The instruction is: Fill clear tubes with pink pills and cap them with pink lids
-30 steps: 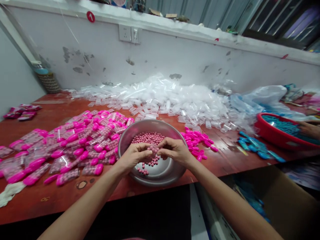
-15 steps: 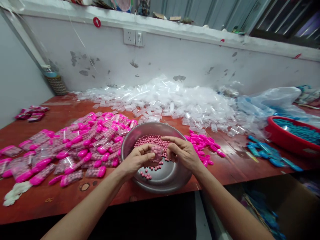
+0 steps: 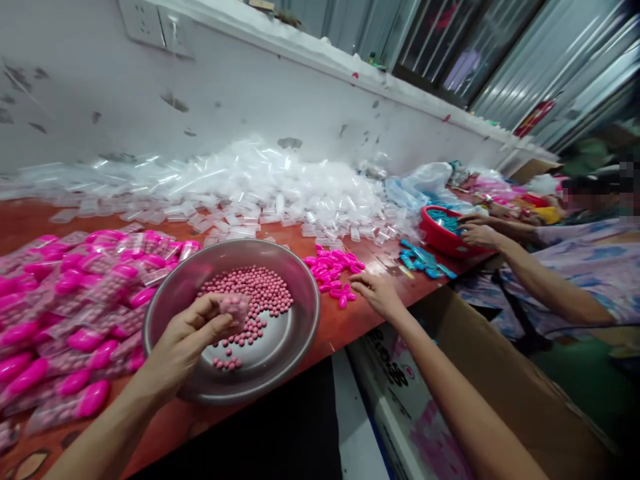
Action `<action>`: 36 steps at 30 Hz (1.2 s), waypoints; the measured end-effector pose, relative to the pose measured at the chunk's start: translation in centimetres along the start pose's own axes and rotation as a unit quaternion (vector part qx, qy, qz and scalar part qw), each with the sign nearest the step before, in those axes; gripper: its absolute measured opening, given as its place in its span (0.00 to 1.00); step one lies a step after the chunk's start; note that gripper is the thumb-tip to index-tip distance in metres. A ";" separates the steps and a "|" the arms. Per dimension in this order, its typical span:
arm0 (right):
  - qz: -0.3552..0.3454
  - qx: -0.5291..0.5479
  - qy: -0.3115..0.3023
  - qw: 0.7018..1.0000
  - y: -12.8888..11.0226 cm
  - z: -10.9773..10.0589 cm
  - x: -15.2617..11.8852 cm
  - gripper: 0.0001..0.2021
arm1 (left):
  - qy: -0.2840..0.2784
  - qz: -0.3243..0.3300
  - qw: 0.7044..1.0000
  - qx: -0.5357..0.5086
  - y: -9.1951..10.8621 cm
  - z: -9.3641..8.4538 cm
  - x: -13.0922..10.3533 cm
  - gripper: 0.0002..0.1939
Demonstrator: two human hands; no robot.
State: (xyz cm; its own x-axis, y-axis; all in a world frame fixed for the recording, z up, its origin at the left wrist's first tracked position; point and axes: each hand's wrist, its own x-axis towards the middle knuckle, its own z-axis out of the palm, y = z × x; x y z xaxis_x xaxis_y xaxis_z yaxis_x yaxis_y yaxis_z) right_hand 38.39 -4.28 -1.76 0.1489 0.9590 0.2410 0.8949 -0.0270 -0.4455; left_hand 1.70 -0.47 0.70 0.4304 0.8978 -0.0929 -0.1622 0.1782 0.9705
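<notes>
My left hand (image 3: pixel 193 337) pinches a small clear packet (image 3: pixel 234 310) of pink beads above the steel bowl (image 3: pixel 305 333). Loose pink beads (image 3: pixel 260 290) lie in the bowl, mostly toward its back. To the right of the bowl, my right hand (image 3: pixel 377 293) is at the near edge of a small heap of bright pink caps (image 3: pixel 330 267). Its fingers are bent close together, and whether anything is between them is too small to tell. Filled packets with pink caps (image 3: pixel 80 300) are piled on the left.
Many clear empty sleeves (image 3: pixel 280 193) lie along the wall. Blue pieces (image 3: pixel 425 259) sit beside a red basin (image 3: pixel 440 243) of blue beads. At the right, another person's hands (image 3: pixel 480 230) reach to that basin. A cardboard box (image 3: pixel 480 360) stands below the table edge.
The view has turned right, bringing the other person into sight. My right hand has moved from above the bowl to the pink caps. My left hand still holds the packet over the bowl.
</notes>
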 end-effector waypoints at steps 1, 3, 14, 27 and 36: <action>-0.004 -0.018 -0.014 1.000 1.0 0.4 -0.2 0.10 | -0.002 -0.005 1.000 0.006 0.0 0.0 0.0 0.10; -0.012 -0.039 -0.034 0.999 2.3 1.3 -0.6 0.09 | 0.009 -0.012 1.000 0.000 0.0 0.2 0.0 0.10; -0.077 -0.101 -0.092 0.988 4.2 3.7 1.3 0.12 | -0.004 -0.038 0.999 0.015 0.1 0.2 -0.2 0.15; -0.237 0.104 -0.117 0.959 -13.5 -1.2 0.6 0.12 | -0.061 -0.003 0.991 -0.121 0.0 0.2 -0.3 0.15; -0.090 0.423 -0.112 0.895 -19.9 4.0 0.3 0.12 | -0.044 0.083 0.992 -0.090 0.2 0.4 -1.2 0.17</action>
State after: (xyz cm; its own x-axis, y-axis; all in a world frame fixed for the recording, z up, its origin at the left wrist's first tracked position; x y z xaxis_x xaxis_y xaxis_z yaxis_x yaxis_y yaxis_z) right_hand 18.97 -2.35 3.74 -0.1374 0.9616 0.2378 0.2433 0.2654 -0.9329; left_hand 1.54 -1.67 1.12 0.4584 0.8840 0.0919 -0.3894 0.1067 0.9149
